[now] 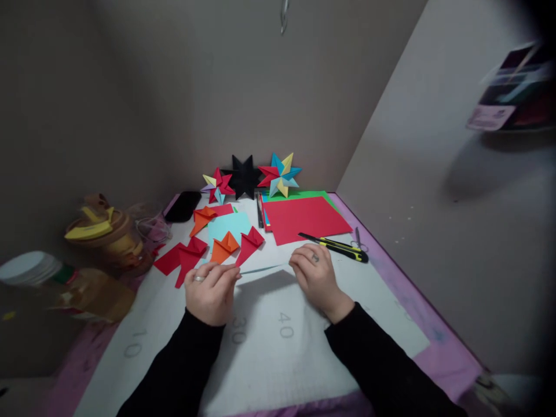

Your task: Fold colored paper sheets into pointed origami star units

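A light blue sheet of paper (264, 269) is stretched between my two hands, seen almost edge-on above the white mat. My left hand (212, 289) pinches its left end, and my right hand (317, 278) pinches the right end. Just beyond the left hand lie folded paper pieces: a red one (191, 255), an orange one (225, 248) and another red one (251, 242). A further orange folded piece (203, 217) rests behind them, near a flat light blue sheet (228, 226). Beyond the right hand is a yellow and black utility knife (341, 248).
Red paper (304, 217) tops a stack of coloured sheets, with small scissors (358, 238) nearby. Paper stars, including a black one (244, 176), lean on the back wall. A dark phone (183, 207), a jar (95, 292) and a brown pot (117, 246) stand at left.
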A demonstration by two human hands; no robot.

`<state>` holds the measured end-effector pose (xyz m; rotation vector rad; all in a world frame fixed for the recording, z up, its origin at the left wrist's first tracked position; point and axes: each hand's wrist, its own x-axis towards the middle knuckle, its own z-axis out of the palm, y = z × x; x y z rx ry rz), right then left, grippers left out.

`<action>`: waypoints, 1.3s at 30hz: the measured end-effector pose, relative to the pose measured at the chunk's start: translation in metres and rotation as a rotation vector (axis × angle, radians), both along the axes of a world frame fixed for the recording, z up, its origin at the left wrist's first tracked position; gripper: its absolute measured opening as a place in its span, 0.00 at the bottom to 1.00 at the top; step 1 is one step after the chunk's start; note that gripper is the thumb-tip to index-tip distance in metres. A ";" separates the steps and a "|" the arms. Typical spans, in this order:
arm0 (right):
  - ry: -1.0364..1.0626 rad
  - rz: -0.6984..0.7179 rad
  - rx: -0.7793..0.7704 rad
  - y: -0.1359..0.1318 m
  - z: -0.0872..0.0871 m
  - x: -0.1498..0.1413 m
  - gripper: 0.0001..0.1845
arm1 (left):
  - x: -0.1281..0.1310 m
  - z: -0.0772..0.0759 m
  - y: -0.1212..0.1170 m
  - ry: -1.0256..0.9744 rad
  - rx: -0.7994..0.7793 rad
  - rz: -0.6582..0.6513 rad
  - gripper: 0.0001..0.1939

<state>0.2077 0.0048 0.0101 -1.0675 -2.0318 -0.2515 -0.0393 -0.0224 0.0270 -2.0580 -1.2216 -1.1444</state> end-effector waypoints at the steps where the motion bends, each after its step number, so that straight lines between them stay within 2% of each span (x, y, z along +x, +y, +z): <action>1: 0.017 -0.030 0.000 0.003 0.000 0.005 0.06 | -0.003 -0.001 0.002 0.002 0.005 0.007 0.03; 5: 0.136 -0.124 0.070 0.000 0.002 0.006 0.06 | -0.003 -0.005 0.004 0.033 0.034 0.040 0.03; 7: 0.179 -0.081 0.123 -0.012 0.002 -0.008 0.06 | 0.005 -0.006 0.000 0.035 0.025 0.012 0.03; 10: 0.022 0.034 0.061 -0.031 0.000 -0.036 0.13 | 0.022 -0.008 -0.011 0.016 -0.028 -0.091 0.03; 14: -0.007 0.091 0.017 -0.042 -0.003 -0.053 0.08 | 0.036 -0.010 -0.019 -0.033 -0.055 -0.162 0.02; 20: -0.008 0.101 0.045 -0.036 -0.001 -0.044 0.07 | 0.028 -0.005 -0.018 -0.088 -0.075 -0.194 0.02; 26: 0.081 -0.045 -0.011 -0.016 0.003 -0.015 0.09 | 0.014 0.004 -0.011 -0.153 -0.079 -0.161 0.04; 30: 0.199 -0.155 -0.014 0.000 0.003 0.011 0.07 | 0.006 -0.001 -0.005 -0.208 -0.127 -0.155 0.03; 33: 0.321 -0.204 0.046 0.003 0.001 0.018 0.07 | 0.002 -0.007 -0.001 -0.241 -0.139 -0.151 0.02; 35: 0.335 -0.158 0.090 -0.001 0.000 0.011 0.06 | 0.002 -0.009 0.000 -0.229 -0.154 -0.149 0.02; 37: 0.195 -0.026 0.044 -0.008 0.000 -0.001 0.15 | 0.003 -0.009 -0.002 -0.199 -0.175 -0.164 0.03; 38: 0.129 0.017 0.012 -0.011 -0.001 -0.007 0.17 | 0.004 -0.008 -0.002 -0.187 -0.183 -0.173 0.03; 39: 0.092 0.029 -0.018 -0.013 -0.001 -0.012 0.14 | 0.004 -0.006 -0.003 -0.182 -0.191 -0.183 0.04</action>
